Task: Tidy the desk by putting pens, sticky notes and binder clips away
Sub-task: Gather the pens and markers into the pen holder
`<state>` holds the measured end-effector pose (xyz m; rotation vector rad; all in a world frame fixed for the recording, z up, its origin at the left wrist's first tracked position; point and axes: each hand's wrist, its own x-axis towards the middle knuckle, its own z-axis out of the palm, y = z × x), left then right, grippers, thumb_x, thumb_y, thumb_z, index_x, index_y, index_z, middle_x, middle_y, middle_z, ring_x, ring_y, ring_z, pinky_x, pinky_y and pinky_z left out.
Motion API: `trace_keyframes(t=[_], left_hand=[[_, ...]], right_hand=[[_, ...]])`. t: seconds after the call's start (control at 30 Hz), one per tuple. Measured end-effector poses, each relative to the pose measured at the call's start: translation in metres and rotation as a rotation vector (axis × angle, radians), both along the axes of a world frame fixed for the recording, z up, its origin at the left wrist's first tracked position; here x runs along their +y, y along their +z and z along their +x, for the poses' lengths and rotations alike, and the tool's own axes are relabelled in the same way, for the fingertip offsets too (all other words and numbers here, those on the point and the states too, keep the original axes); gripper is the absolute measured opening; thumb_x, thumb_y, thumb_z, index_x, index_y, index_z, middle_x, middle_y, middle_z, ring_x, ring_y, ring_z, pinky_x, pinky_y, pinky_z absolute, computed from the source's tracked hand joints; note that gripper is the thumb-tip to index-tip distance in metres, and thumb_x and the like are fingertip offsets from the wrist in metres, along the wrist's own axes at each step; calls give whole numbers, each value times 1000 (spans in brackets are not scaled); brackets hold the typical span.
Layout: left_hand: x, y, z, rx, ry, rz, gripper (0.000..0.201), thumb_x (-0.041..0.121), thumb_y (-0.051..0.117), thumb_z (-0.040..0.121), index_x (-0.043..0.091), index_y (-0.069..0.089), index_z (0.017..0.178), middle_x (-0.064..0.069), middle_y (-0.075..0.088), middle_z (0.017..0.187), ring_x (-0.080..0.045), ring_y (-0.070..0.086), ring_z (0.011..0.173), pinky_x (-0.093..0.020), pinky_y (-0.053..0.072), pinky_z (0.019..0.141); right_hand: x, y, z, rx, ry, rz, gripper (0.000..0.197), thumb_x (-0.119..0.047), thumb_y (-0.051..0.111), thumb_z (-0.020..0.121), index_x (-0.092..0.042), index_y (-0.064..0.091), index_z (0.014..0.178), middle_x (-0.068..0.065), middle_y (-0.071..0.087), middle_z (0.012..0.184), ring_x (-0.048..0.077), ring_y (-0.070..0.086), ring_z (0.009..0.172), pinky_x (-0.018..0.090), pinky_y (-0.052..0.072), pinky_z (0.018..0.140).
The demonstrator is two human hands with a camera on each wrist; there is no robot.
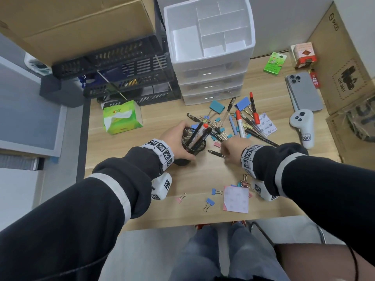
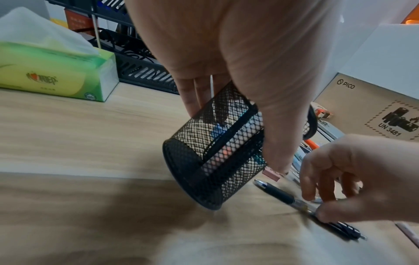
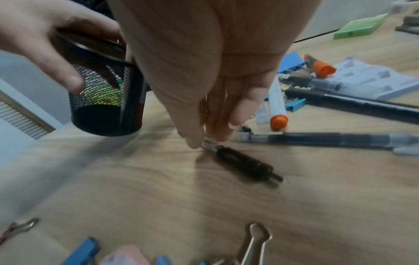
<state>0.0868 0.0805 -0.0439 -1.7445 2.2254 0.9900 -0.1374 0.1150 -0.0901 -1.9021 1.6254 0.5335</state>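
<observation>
The right hand's (image 1: pixel 231 148) fingertips (image 3: pixel 195 141) pinch a black pen (image 1: pixel 217 154) near its middle, the pen lying almost flat on the desk (image 1: pixel 142 163) with its tip toward the cup. The left hand (image 1: pixel 174 138) curls thumb and fingers round a black mesh cup (image 1: pixel 192 144), tilted with its mouth leaning toward the right hand; several pens and a red-capped marker stand in it. Beyond the hands lies a heap of pens, markers (image 1: pixel 239 123) and blue binder clips (image 1: pixel 242 103), with a pad of sticky notes (image 1: pixel 264 123) at its right edge. Nearer the person lie a pink pad (image 1: pixel 236 199) and a few small clips (image 1: pixel 210 202). Behind stands a white drawer unit (image 1: pixel 211 57), a tissue pack (image 1: pixel 121 117) to its left, a phone (image 1: pixel 304 91) to its right.
</observation>
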Motion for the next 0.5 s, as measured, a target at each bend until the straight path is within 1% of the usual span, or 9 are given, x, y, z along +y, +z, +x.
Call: trace_keyframes(t=[0.1,0.17,0.23,0.3,0.37,0.43,0.5], left_hand=[[1,-3,5,14,20,-6,97,44,95,48,23,43,127,7,61,106,-17,61,95,-35,52,86],[3,-6,9,20,31,-9,96,44,95,47,22,44,126,7,62,105,-17,62,94,-35,52,86],[4,-8,13,14,35,-4,97,44,95,48,22,43,127,8,62,105,-17,62,95,-34,52,86],[4,-8,16,-2,31,4,100,44,94,50,21,41,131,7,60,108,-16,60,96,-32,50,87],[4,-7,19,-12,36,5,103,45,94,50,21,40,134,7,60,111,-16,60,97,-32,50,89],[2,-6,21,-18,39,5,104,46,94,49,21,40,134,7,61,112,-17,61,98,-33,51,88],[0,-3,24,-22,46,2,103,46,94,49,21,41,134,6,61,110,-17,61,98,-33,52,88]], right_hand=[[3,-10,11,52,49,9,14,-20,67,88,-19,67,103,2,65,93,25,65,87,37,58,83],[4,-14,14,65,71,18,15,-18,65,89,-18,66,105,4,66,95,26,66,87,39,58,84],[6,-16,15,56,83,14,16,-17,67,86,-20,64,102,2,65,92,24,65,85,39,59,82],[9,-18,14,24,90,-6,15,-23,66,83,-22,63,97,-1,62,87,20,63,81,37,59,78],[8,-16,13,-41,68,-21,14,-28,59,84,-21,63,96,0,61,86,20,62,80,37,59,77],[1,-15,13,-117,-6,-36,16,-25,50,91,-16,62,98,4,62,91,23,62,83,38,57,79],[-9,-16,13,-167,-64,-80,18,-22,43,95,-14,59,96,8,62,95,26,60,84,38,55,79]])
